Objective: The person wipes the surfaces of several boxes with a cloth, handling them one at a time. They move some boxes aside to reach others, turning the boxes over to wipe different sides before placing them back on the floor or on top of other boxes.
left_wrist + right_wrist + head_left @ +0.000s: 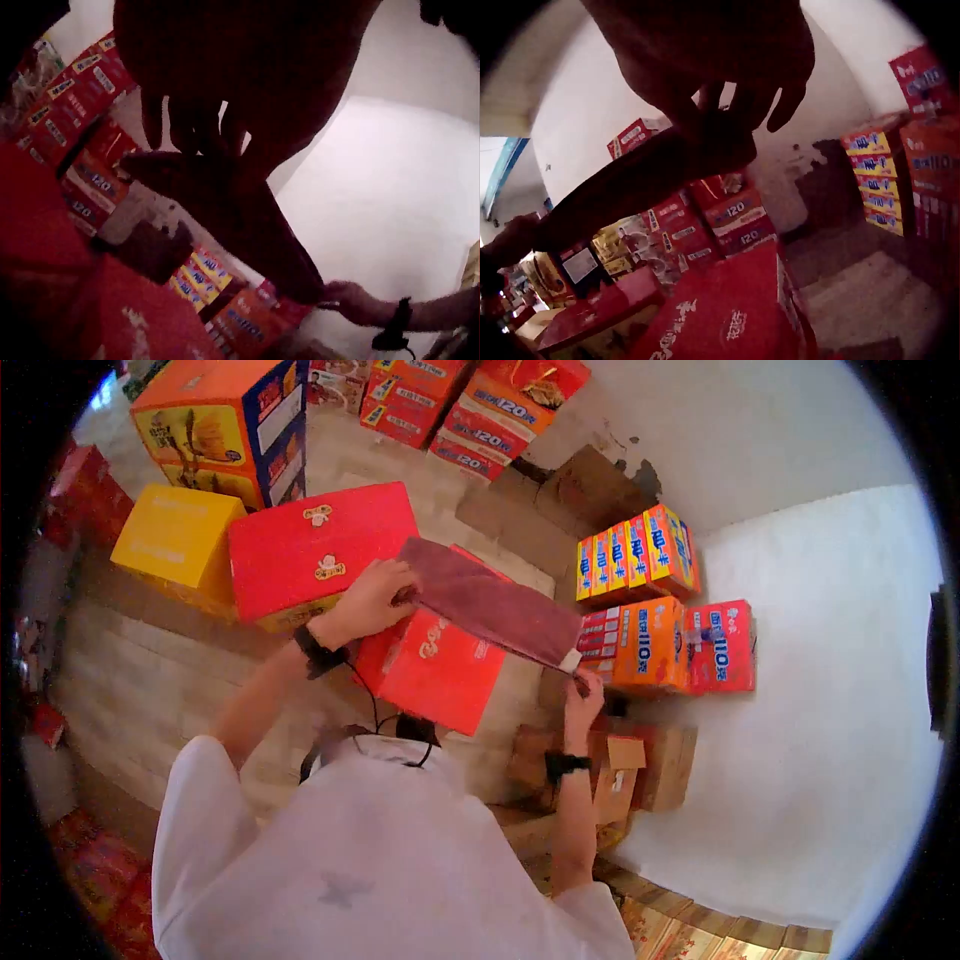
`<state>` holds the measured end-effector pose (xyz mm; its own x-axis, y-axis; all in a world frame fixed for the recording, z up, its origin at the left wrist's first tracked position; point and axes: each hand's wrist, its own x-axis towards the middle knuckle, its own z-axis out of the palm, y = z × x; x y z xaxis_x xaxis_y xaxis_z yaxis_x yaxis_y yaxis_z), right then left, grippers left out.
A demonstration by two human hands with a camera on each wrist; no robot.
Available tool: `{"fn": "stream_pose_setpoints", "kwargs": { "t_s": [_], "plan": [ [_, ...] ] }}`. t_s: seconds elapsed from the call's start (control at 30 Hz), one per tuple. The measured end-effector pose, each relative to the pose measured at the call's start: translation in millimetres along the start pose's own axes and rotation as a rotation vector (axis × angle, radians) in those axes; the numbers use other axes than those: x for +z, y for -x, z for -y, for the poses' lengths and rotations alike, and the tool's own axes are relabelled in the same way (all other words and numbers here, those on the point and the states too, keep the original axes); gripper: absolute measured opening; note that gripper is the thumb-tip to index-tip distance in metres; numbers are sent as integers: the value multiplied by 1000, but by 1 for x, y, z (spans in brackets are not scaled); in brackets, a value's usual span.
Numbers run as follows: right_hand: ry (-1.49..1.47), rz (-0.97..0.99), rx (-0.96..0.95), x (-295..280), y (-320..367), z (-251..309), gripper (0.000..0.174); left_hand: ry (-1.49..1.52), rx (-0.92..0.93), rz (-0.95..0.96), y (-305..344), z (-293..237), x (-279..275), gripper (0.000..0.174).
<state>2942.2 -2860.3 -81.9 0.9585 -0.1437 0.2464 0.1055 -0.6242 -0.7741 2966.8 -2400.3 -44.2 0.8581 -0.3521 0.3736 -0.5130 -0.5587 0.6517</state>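
- The dark red cloth (pixel 490 605) hangs stretched in the air across the middle of the head view, just above a red box (pixel 440 670). The left hand (pixel 375 600) has its fingers curled round the upper-left end. The right hand (pixel 583 695) pinches the lower-right corner, by a small pale tag (pixel 570 659).
- The right-hand pinch looks the weaker hold, with only fingertips on a corner. A pull from the other end could tug it free, and the cloth would drop onto the red box or the floor (pixel 140 680).
- The cloth is taut. If the hands move wider apart, one end may slip. If they close in unevenly, it may sag and twist rather than stay flat.
- The orange boxes (pixel 640 645) are stacked close to the right of the right hand. A sweep of that arm could, I judge, knock the top ones.
- The bigger red box (pixel 315 550) at upper left lies just behind the left hand, so the wrist could catch its edge.
- Both wrist views are dark and backlit, so how firmly each finger bears on the cloth cannot be told from them.
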Motion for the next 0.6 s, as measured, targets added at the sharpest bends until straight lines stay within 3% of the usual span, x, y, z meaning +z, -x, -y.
{"fn": "stream_pose_setpoints", "kwargs": {
  "t_s": [0.07,0.1,0.17,0.2,0.27,0.33,0.37,0.4,0.5,0.57,0.6],
  "plan": [
    [107,6,-26,27,11,-41,24,-151,29,-20,18,19,41,16],
    [217,14,-71,39,20,-55,26,-155,-25,175,37,31,63,19],
    [114,23,164,63,52,-58,30,-86,-125,479,73,42,90,23],
    [111,23,167,72,67,-75,30,-11,-178,587,83,45,96,24],
    [5,219,352,96,101,-116,28,-8,-191,542,95,60,113,27],
    [-68,282,423,104,127,-55,26,1,-202,513,106,67,114,29],
    [-133,340,477,107,136,-29,24,-25,-307,495,102,68,114,30],
    [-128,347,493,117,145,-36,24,-49,-413,474,98,72,117,32],
    [-264,495,530,142,166,-31,27,-5,-412,373,94,89,128,36],
    [-483,504,767,155,162,-1,21,52,-430,311,87,106,145,37],
    [-488,498,778,165,166,-8,21,105,-436,232,81,111,154,38]
  ]
}}
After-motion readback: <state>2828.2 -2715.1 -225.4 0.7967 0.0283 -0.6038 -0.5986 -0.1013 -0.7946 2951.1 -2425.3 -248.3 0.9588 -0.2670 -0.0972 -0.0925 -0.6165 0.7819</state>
